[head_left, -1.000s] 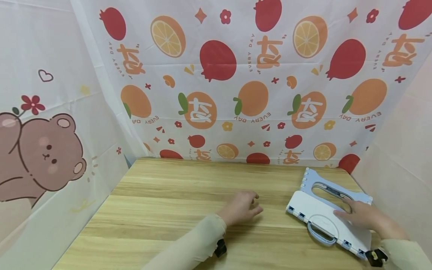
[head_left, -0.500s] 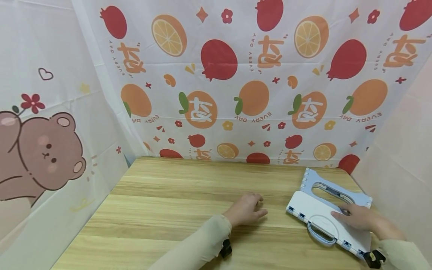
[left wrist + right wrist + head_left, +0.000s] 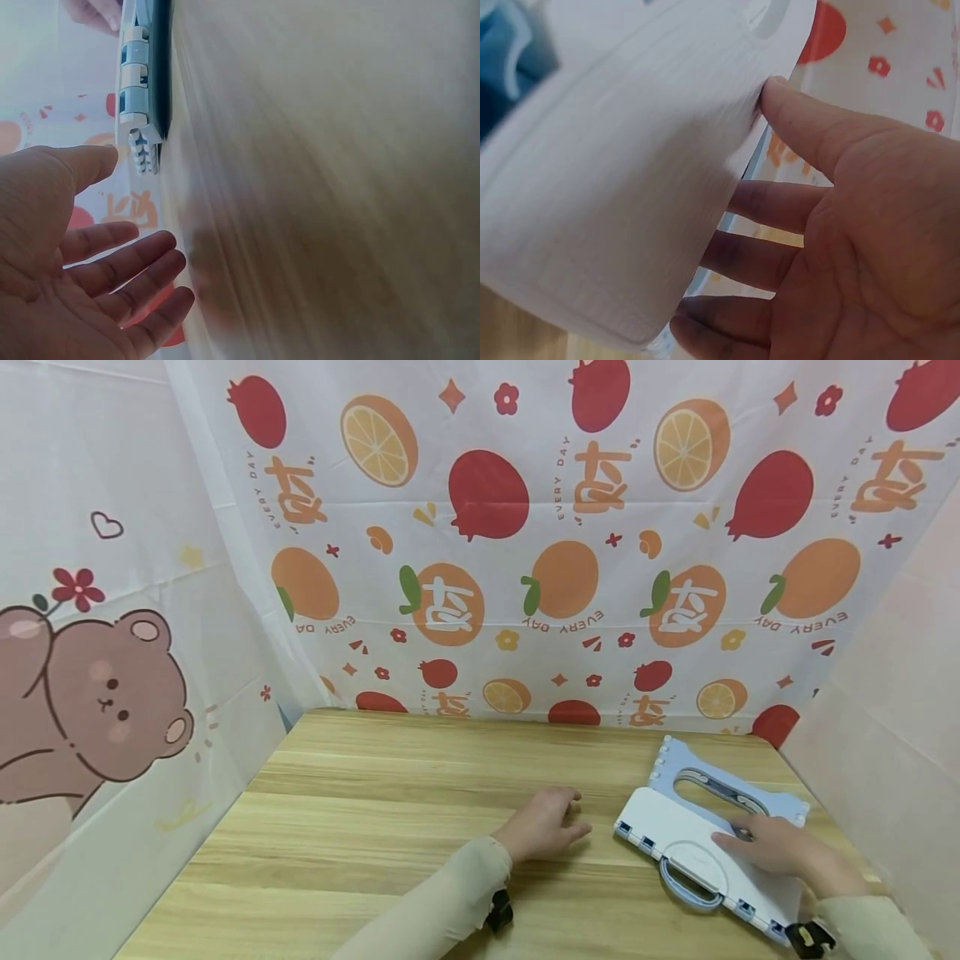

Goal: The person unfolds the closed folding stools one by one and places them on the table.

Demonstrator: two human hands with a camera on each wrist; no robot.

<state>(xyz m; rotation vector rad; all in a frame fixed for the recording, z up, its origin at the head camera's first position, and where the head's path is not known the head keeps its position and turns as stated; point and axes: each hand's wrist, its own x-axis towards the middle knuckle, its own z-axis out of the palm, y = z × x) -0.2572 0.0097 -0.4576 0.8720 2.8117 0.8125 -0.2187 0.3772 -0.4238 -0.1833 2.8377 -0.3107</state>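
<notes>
A folded plastic folding stool (image 3: 672, 821), white with light blue parts and a carry handle, lies at the right of the table in the head view. My right hand (image 3: 780, 846) grips its edge. In the right wrist view the thumb presses the white panel (image 3: 607, 180) while the other fingers go behind the edge. My left hand (image 3: 542, 828) is over the middle of the table, apart from the stool and holding nothing. Its spread, relaxed fingers show in the left wrist view, with the stool's hinged edge (image 3: 135, 79) beyond them.
The wooden table (image 3: 360, 802) reaches back to a fruit-printed curtain (image 3: 487, 577). A pale sheet with a bear print (image 3: 112, 702) hangs on the left, and a plain pale one (image 3: 892, 693) on the right.
The stool has shifted a little to the left together with my right hand during the last half second. My left hand moved slightly right at first and then stayed nearly still.
</notes>
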